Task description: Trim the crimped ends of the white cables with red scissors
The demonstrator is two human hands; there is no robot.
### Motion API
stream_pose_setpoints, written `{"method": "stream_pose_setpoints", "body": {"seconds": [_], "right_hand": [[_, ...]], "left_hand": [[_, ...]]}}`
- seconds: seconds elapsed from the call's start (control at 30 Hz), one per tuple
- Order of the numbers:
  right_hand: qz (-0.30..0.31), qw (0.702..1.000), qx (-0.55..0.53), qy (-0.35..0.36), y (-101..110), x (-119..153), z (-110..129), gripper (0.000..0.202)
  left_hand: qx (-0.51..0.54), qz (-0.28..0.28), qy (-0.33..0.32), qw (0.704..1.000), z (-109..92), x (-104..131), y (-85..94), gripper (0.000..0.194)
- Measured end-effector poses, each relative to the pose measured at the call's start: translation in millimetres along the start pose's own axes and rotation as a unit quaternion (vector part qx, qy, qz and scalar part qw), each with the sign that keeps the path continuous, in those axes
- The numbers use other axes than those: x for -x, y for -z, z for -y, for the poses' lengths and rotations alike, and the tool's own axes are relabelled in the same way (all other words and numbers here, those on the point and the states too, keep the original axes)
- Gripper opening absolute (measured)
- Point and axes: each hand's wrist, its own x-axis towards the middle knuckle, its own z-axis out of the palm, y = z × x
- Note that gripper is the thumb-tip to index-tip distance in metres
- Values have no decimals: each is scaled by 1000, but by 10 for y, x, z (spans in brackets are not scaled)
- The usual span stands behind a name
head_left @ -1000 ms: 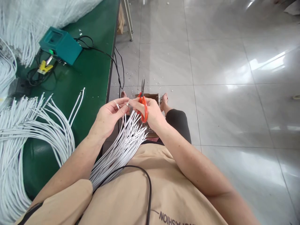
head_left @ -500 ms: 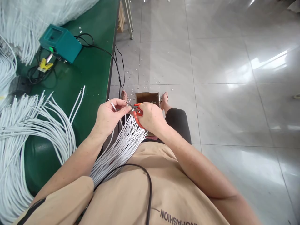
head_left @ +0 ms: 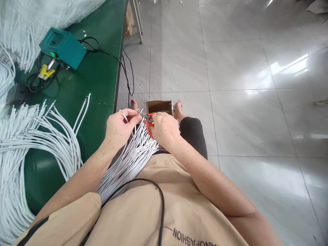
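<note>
Red-handled pliers or snips (head_left: 149, 128) sit in my right hand (head_left: 166, 127), its fingers wrapped round the grips. Their narrow metal jaws point left, up to the fingertips of my left hand (head_left: 120, 126). That hand pinches a white cable (head_left: 123, 115), which runs between its fingers; the exact spot where the jaws meet the cable is too small to make out. Below both hands a bundle of white cables (head_left: 133, 153) lies across my lap, its ends pointing away from me.
On the green table (head_left: 102, 78) at left stand a teal box-shaped device (head_left: 64, 48) with black cords, a yellow clip (head_left: 46, 72) and heaps of white cables (head_left: 15, 164). A cardboard box (head_left: 160, 106) sits between my feet. Small white scraps are scattered on the tiled floor (head_left: 238, 119).
The whole view has shifted slightly, with table and floor sliding a little left. The tool's handles look a little closer together; both hands keep nearly the same pose.
</note>
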Motion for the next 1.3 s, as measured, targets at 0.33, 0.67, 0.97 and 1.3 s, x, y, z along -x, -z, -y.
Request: {"method": "stream_pose_setpoints", "body": {"seconds": [0.33,0.67,0.97,1.3], "right_hand": [[-8,1000,-8,-16,-45,67,-14,24],[-41,923,-382,-36,-37,44,-185,19],[-2,799,-600,45,147,-12,-149,11],[19,770,-635,66,23,-62,-223,20]], "left_hand": [[-23,1,-22,1000,-75,43,-11,15],[28,43,-17,999,-145,94,-5,21],[157,174,-1,972,-128,92,11,22],[288,239,110,921,-147,61,1,28]]}}
